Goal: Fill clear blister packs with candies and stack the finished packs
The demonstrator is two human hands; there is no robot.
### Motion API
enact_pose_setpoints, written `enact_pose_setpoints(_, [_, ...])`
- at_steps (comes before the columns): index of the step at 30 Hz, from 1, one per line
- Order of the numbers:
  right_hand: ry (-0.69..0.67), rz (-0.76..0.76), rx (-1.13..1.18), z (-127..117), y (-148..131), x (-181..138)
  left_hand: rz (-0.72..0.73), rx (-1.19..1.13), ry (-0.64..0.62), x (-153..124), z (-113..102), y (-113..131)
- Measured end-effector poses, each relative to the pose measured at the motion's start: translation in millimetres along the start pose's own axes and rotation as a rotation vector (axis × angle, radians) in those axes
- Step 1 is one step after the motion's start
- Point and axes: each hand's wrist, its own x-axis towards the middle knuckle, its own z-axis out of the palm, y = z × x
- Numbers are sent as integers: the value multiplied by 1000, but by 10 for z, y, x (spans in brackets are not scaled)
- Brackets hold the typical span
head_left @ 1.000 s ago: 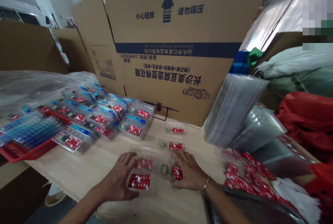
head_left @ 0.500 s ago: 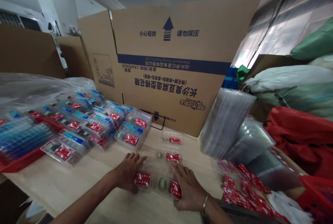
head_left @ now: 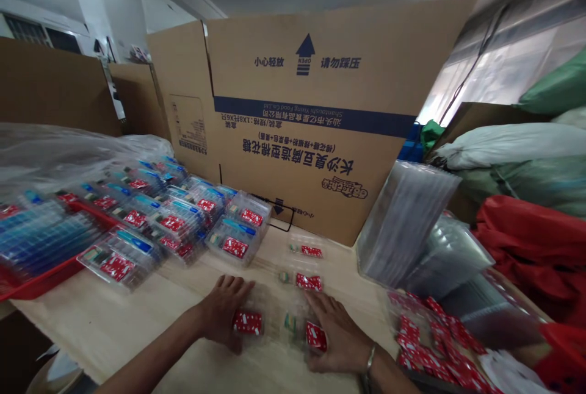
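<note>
Fingers (head_left: 233, 287) lie spread on a clear plastic tray (head_left: 277, 290), we find, with one red packet (head_left: 247, 322) at three o'clock from the left hand (head_left: 222, 311), another red packet (head_left: 316, 336) at nine o'clock from the right hand (head_left: 336, 339).

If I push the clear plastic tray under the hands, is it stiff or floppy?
The clear plastic tray looks thin, so it probably flexes under the left hand and right hand. It seems light and may slide easily on the smooth wooden table.
</note>
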Motion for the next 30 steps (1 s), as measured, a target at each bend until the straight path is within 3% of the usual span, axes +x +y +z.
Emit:
enact_pose_setpoints(4, [-64, -2, -33, -10, 36, -11, 7, -14, -44, -33, 60, -25])
enact_pose_setpoints(10, [14, 0, 55, -156, 62, -79, 17, -44, -103, -58, -2, -35])
enact_pose_setpoints(14, [-102, 20, -35, -134, 82, -90, 17, -59, -151, 12, -104, 56])
enact_pose_setpoints(20, [-157, 45, -33, -24, 31, -96, 35, -33, -135, 50, -106, 206])
enact_pose_setpoints(30, [-55, -154, 39, 66, -76, -20, -34, -61, -56, -248, 105, -17])
